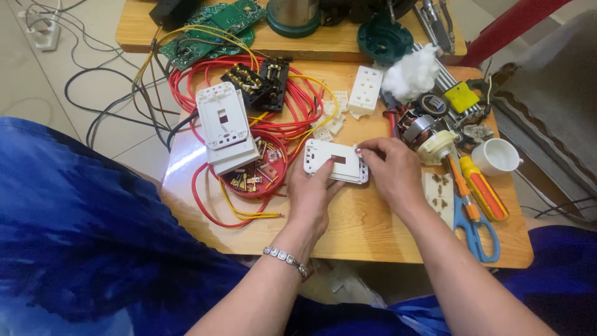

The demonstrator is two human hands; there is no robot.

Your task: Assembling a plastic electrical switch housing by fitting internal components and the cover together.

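White socket plate (333,160) between my hands, left hand (313,196) gripping its near edge, right hand (393,169) pinching its right end.

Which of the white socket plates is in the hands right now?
The white plate with the rectangular slot, held by both hands at the table's middle; the others lie untouched.
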